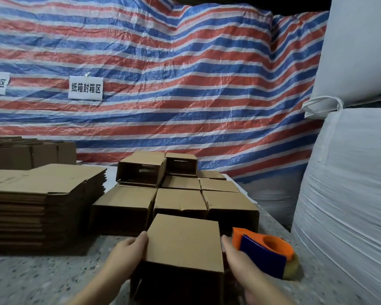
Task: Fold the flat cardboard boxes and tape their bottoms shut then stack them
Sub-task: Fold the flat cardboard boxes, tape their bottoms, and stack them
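Observation:
A folded brown cardboard box (183,245) stands on the speckled table (53,276) right in front of me, open side facing me. My left hand (128,254) presses its left wall and my right hand (240,260) its right wall, fingers fairly straight. Just behind it sit several folded boxes (180,199) in rows, two more stacked on top at the back. A tall pile of flat cardboard blanks (44,201) lies at the left. An orange and blue tape dispenser (266,249) rests on the table beside my right hand.
More cardboard (31,153) is stacked at the far left back. Big white woven sacks (348,183) stand close on the right. A red, white and blue striped tarp (163,84) with two paper signs hangs behind the table.

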A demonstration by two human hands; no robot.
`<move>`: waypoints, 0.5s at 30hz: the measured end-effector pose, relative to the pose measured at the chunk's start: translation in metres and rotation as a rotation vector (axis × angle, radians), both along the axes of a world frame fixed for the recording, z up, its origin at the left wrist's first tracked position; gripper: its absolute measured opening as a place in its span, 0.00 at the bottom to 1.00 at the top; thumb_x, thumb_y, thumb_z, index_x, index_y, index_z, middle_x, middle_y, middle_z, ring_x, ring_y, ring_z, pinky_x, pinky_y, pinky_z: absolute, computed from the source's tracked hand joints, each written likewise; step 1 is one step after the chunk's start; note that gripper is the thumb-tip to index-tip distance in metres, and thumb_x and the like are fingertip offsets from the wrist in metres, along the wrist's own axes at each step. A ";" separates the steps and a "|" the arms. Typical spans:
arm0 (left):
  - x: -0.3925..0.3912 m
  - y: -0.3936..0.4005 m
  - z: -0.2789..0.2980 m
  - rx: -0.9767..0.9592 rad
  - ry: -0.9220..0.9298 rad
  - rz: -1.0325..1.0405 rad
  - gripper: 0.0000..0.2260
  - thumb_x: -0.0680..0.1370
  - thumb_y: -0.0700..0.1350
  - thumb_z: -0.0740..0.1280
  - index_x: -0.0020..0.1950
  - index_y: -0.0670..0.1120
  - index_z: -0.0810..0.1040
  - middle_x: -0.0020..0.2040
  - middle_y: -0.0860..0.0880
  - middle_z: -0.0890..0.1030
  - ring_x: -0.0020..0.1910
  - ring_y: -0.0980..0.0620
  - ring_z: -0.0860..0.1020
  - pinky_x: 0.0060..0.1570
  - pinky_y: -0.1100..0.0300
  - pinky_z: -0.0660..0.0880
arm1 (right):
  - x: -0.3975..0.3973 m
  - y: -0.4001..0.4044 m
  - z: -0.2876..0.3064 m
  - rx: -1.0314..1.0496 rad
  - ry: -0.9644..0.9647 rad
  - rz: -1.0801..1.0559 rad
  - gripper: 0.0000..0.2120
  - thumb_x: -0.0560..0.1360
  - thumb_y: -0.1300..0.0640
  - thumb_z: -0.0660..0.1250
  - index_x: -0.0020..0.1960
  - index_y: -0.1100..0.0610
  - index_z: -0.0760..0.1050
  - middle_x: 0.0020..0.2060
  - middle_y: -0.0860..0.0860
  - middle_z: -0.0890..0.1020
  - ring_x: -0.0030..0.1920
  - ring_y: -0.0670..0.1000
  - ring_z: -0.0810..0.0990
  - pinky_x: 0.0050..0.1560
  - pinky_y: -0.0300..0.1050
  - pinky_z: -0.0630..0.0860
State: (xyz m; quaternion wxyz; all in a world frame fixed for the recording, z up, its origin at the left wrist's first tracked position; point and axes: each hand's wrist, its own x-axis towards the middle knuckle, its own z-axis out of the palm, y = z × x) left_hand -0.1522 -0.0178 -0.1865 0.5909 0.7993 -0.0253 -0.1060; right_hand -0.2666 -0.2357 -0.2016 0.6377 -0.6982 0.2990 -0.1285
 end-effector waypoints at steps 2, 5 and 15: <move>-0.003 0.006 0.002 -0.048 0.003 0.036 0.17 0.82 0.61 0.57 0.55 0.48 0.74 0.48 0.50 0.76 0.47 0.48 0.77 0.40 0.54 0.75 | -0.002 0.001 -0.004 0.025 -0.032 -0.031 0.29 0.83 0.40 0.57 0.76 0.59 0.67 0.73 0.57 0.71 0.74 0.58 0.67 0.76 0.54 0.60; -0.016 0.011 0.002 -0.069 -0.069 0.039 0.15 0.82 0.58 0.58 0.55 0.49 0.77 0.49 0.50 0.78 0.48 0.49 0.77 0.50 0.50 0.77 | -0.006 0.014 -0.005 -0.021 -0.033 -0.049 0.27 0.83 0.40 0.57 0.75 0.55 0.69 0.65 0.49 0.75 0.72 0.55 0.69 0.71 0.48 0.61; -0.033 -0.011 0.108 -0.158 -0.690 -0.053 0.23 0.77 0.65 0.59 0.72 0.65 0.65 0.63 0.56 0.77 0.60 0.51 0.77 0.61 0.44 0.75 | -0.002 0.010 0.113 -0.224 -0.415 0.013 0.14 0.82 0.37 0.54 0.59 0.39 0.75 0.59 0.42 0.80 0.61 0.47 0.76 0.67 0.53 0.70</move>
